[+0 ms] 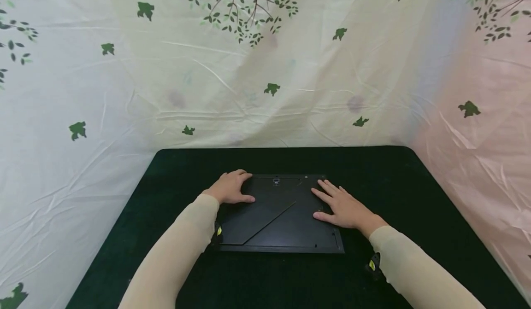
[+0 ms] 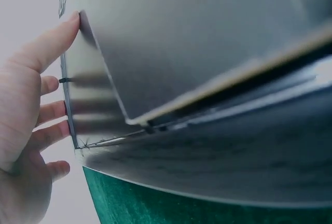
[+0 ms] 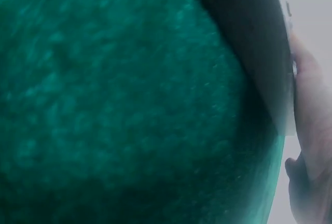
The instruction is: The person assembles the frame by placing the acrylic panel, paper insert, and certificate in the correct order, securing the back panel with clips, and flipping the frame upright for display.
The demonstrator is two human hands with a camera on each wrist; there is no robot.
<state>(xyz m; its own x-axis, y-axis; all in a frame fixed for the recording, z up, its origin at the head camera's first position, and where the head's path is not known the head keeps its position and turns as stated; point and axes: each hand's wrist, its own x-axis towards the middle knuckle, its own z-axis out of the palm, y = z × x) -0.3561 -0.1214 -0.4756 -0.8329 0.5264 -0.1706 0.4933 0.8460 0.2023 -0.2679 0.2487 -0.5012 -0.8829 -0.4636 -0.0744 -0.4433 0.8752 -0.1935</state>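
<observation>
A black picture frame (image 1: 286,235) lies back side up on the dark green table, with a slanted stand leg cut across its backing. My left hand (image 1: 230,188) is at its upper left corner. In the left wrist view that hand's thumb (image 2: 54,40) rests on the backing panel, while the other fingertips touch the frame's edge. On the right side, my right hand (image 1: 346,207) lies with spread, straight fingers over the frame's edge and backing. Only part of the right hand (image 3: 314,115) shows in the right wrist view, beside the frame's dark side (image 3: 249,27).
The dark green table (image 1: 365,161) has rounded far corners. Behind it hangs a pale cloth (image 1: 232,78) printed with leaves and branches, which also runs down both sides. A small metal hanger (image 1: 276,181) sits near the frame's far edge.
</observation>
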